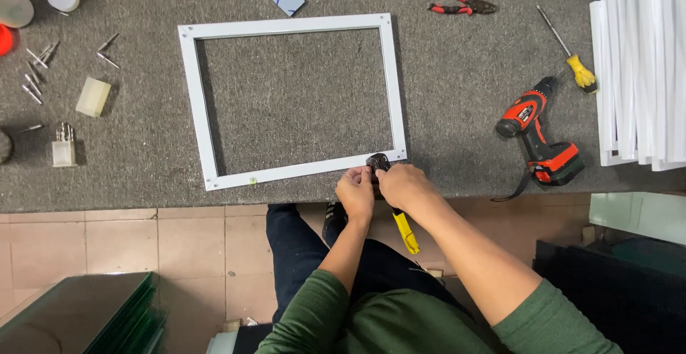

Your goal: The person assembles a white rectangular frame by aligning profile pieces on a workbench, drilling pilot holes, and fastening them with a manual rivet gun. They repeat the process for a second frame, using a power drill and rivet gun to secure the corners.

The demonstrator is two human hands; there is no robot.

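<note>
A white rectangular frame (213, 100) lies flat on a grey felt-covered bench (457, 90). Both my hands meet at its near right corner. My right hand (401, 185) grips a tool with a dark head (378, 162) and a yellow handle (406, 232) that hangs past the bench edge. The dark head rests on the frame's corner. My left hand (356, 192) is closed beside it, touching the tool and the frame's lower bar; what its fingers pinch is hidden.
A red cordless drill (537, 136) and a yellow-handled screwdriver (572, 54) lie right of the frame. Red pliers (457, 1) sit at the back. White bars (639, 68) are stacked far right. Loose screws (36, 72) and small blocks lie left. Glass sheets (78, 315) stand on the floor.
</note>
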